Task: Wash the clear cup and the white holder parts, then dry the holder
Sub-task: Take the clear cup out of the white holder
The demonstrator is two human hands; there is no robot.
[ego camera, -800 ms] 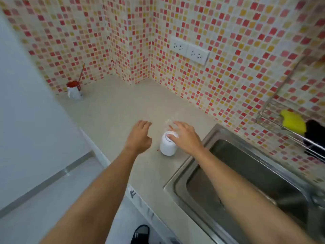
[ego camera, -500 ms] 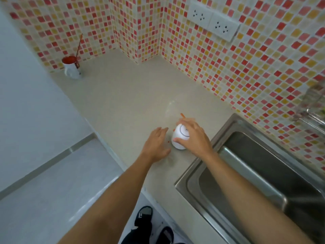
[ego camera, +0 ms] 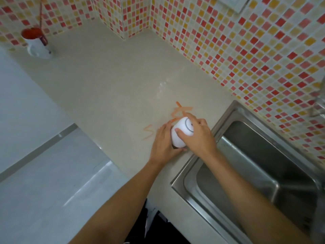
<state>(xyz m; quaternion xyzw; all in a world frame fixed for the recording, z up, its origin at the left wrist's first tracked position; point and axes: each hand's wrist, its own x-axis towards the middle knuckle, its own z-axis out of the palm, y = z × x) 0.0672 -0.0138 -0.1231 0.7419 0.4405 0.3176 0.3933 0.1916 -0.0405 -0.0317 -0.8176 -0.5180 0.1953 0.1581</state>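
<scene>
Beige countertop (ego camera: 109, 81) beside a steel sink (ego camera: 263, 173) carries orange smears (ego camera: 181, 110). Both hands grasp the white holder (ego camera: 181, 132) just left of the sink: left hand (ego camera: 162, 145) wraps its side, right hand (ego camera: 197, 136) grips its top.

The white holder (ego camera: 182, 133) is a rounded, smooth plastic body with a thin dark ring line near its upper end. It stands tilted on the beige desk (ego camera: 105, 88), just left of the steel sink's (ego camera: 263, 173) rim, beside orange smears
</scene>
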